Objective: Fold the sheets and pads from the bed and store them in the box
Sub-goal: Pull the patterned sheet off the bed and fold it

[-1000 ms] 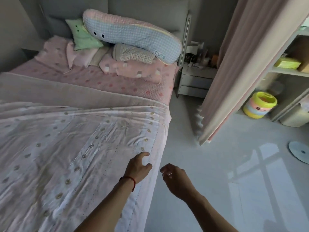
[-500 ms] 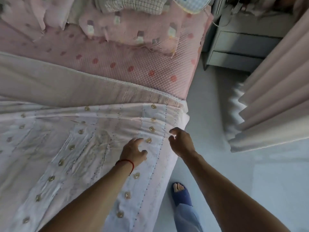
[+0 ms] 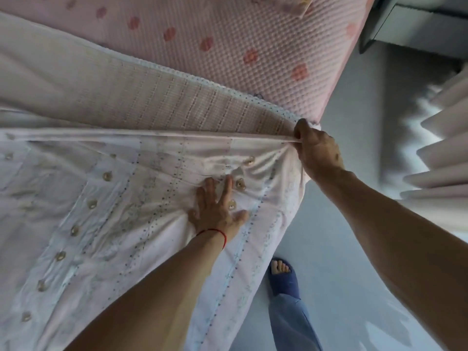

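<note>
A thin white sheet (image 3: 101, 211) with small round bear prints and dotted stripes covers the near part of the bed. My right hand (image 3: 316, 148) is closed on its top right corner at the bed's edge, and the top hem is pulled taut. My left hand (image 3: 217, 209), with a red string on the wrist, lies flat on the sheet with fingers spread, just below and left of the right hand. A beige woven pad (image 3: 164, 102) lies under the sheet, its upper strip uncovered. No box is in view.
A pink waffle-textured mattress cover (image 3: 253, 41) with red flower spots lies beyond the pad. Grey floor (image 3: 349, 224) runs along the bed's right side, where my foot in a blue slipper (image 3: 282, 277) stands. A pleated curtain (image 3: 443, 148) hangs at right; a nightstand (image 3: 417, 24) stands at top right.
I have leaned in over the bed. My right hand reached forward and closed on the sheet's corner. My left hand went from curled to flat and spread on the sheet.
</note>
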The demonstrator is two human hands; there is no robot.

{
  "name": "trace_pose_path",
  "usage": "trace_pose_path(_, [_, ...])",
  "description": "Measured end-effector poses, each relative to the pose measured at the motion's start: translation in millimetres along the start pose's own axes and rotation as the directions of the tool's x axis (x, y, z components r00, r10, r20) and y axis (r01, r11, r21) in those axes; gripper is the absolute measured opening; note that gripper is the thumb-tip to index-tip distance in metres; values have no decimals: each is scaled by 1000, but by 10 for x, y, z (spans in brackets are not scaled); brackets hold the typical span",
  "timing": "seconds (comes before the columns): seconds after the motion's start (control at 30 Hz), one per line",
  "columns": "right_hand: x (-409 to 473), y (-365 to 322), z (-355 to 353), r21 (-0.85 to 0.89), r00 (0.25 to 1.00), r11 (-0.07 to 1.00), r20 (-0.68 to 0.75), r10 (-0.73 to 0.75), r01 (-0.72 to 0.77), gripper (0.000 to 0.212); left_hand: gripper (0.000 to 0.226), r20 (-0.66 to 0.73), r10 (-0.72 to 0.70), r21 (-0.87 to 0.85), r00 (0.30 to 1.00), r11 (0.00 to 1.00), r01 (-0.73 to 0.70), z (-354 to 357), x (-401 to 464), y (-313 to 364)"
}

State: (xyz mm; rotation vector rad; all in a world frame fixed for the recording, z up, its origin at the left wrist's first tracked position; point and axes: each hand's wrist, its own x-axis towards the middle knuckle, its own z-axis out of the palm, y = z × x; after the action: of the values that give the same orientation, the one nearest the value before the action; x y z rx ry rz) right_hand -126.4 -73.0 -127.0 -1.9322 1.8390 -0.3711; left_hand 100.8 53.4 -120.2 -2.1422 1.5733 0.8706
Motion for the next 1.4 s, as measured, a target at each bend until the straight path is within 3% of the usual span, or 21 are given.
trace_pose_path(0.17, [-326,99,-375,-19,975,995,-199,-99,97,10,110,144,50,-100,988,994,-35,-200,69,-85])
trace_pose_path(0.27, [-761,8,-495,-152,915,956,-285,-284,249,17,112,173,123,-471,977,881,-27,-544,-65,-134])
trace_pose_path(0.3, [-924,-44,-512,-162,896,942,-297,-332,295,18,110,121,77,-629,990,777,16,-660,-107,-174])
trace_pose_path(0.33, [-1108,-107,-526,-167,880,928,-298,-370,333,18,109,65,-14,-794,998,605,60,-769,-151,-209])
trace_pose_path(0.37, [-1284,-153,-524,-175,869,916,-295,-398,360,19,106,62,-115,-923,991,371,101,-884,-188,-243])
trace_pose_path(0.43, [-1706,-260,-497,-183,864,898,-251,-437,401,26,72,104,-182,-991,978,-103,87,-977,-318,-369])
trace_pose_path(0.47, [-1913,-296,-453,-186,860,887,-226,-457,423,28,45,94,-195,-978,976,-201,54,-962,-420,-454])
trace_pose_path(0.53, [-2408,-445,-406,-195,870,883,-180,-460,427,25,15,56,-240,-990,969,-142,22,-850,-790,-708])
trace_pose_path(0.63, [-3099,-714,-313,-171,911,909,-100,-401,381,32,19,-3,-325,-1000,946,1,-3,-650,-1400,-1215])
trace_pose_path(0.77, [-4109,-1135,-258,-152,955,943,25,-295,296,46,27,23,-367,-988,930,136,78,-347,-2278,-1921])
trace_pose_path(0.83, [-4616,-1412,-277,-130,970,962,53,-236,241,43,28,55,-361,-983,931,142,113,-206,-2663,-2276])
trace_pose_path(1.0, [-5479,-1895,-250,-173,948,937,151,-279,303,61,27,112,-388,-980,915,112,167,87,-3435,-3024])
trace_pose_path(1.13, [-5908,-2172,-121,-135,934,947,250,-253,293,73,25,45,-463,-984,885,134,120,206,-3895,-3502])
trace_pose_path(1.2, [-6142,-2291,-7,-136,917,921,225,-330,365,67,31,19,-506,-975,862,181,128,296,-4121,-3744])
trace_pose_path(1.3, [-6467,-2420,133,-43,900,928,266,-347,370,40,29,22,-540,-971,841,187,146,422,-4471,-3997])
trace_pose_path(1.4, [-6908,-2532,265,-41,901,934,280,-331,356,66,26,6,-526,-961,850,232,151,503,-4759,-4148])
